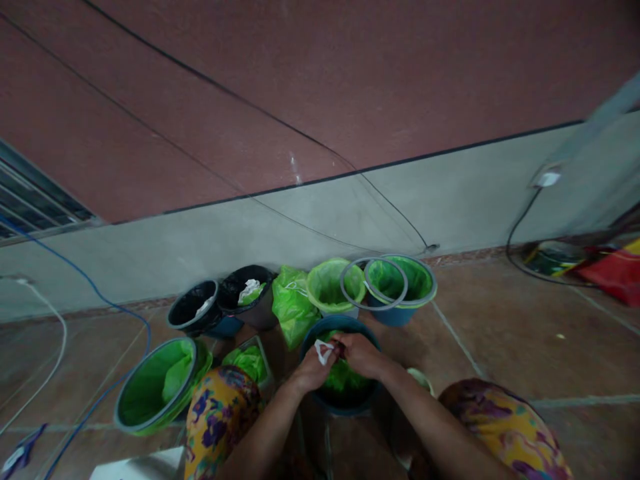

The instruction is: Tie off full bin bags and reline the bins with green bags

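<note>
My left hand (pixel 314 368) and my right hand (pixel 361 355) meet over a dark blue bucket (pixel 345 408). A crumpled white scrap (pixel 323 351), like paper or thin plastic, sticks out of my closed left hand. The fingers of my right hand are pinched together against the left. A small dark red bit (pixel 339 350) shows where the fingertips meet; I cannot make out what it is. Below the hands, bright green material (pixel 345 379) lies in the bucket.
Behind stand bins with green liners (pixel 333 265), loose grey rings (pixel 345 293), a green plastic bag (pixel 293 313) and black-lined bins (pixel 245 280). A green-lined basket (pixel 131 373) lies tilted at left, near a blue cable (pixel 113 307). A red item (pixel 613 273) sits far right.
</note>
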The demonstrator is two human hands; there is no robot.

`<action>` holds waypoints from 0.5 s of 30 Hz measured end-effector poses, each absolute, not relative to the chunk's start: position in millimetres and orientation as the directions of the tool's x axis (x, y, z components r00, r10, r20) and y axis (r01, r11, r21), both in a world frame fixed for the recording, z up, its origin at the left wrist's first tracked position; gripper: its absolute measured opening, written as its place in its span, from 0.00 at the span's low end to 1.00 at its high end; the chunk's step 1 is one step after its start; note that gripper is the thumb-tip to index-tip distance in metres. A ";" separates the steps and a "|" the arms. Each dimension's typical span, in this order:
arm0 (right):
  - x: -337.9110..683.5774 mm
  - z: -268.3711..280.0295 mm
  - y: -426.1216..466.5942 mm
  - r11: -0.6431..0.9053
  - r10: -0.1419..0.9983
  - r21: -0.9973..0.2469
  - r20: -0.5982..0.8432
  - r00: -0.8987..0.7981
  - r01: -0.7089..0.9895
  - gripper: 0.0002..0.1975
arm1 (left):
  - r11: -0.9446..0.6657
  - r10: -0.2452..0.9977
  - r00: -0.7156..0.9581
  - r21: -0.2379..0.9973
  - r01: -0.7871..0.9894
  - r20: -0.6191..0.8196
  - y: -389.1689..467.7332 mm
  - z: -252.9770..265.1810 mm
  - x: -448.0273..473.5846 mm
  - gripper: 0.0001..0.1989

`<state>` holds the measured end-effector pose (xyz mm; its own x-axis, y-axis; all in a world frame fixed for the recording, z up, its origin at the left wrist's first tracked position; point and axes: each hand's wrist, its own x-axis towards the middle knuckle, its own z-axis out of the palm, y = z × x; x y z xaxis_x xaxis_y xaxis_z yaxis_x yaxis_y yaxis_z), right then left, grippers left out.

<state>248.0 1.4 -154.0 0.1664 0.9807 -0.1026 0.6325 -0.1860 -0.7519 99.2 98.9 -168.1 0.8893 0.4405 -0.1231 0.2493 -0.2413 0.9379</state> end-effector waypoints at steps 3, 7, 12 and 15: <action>247.6 -142.3 -1.0 -0.318 0.947 -0.626 -0.175 0.269 0.712 0.14 | -0.083 0.578 0.804 0.970 0.228 -0.140 96.5 -166.2 98.1 0.22; 250.0 -123.6 -4.9 -0.350 0.936 -0.657 -0.212 0.283 0.667 0.13 | 0.182 0.735 0.626 0.965 0.188 -0.261 93.0 -166.4 101.1 0.22; 245.5 -130.7 -5.6 -0.334 0.936 -0.671 -0.315 0.153 0.662 0.11 | 0.169 0.697 0.648 0.949 0.267 -0.307 98.4 -168.0 106.1 0.07; 245.4 -142.3 1.8 -0.392 0.918 -0.607 -0.215 0.332 0.691 0.14 | -0.037 0.640 0.746 0.962 0.270 -0.185 100.7 -167.0 104.8 0.02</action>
<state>245.4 1.8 -142.3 0.3319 0.9185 -0.2151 0.6914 -0.3920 -0.6069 104.8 100.7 -167.0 0.7460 0.6398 -0.1848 0.2698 -0.0366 0.9622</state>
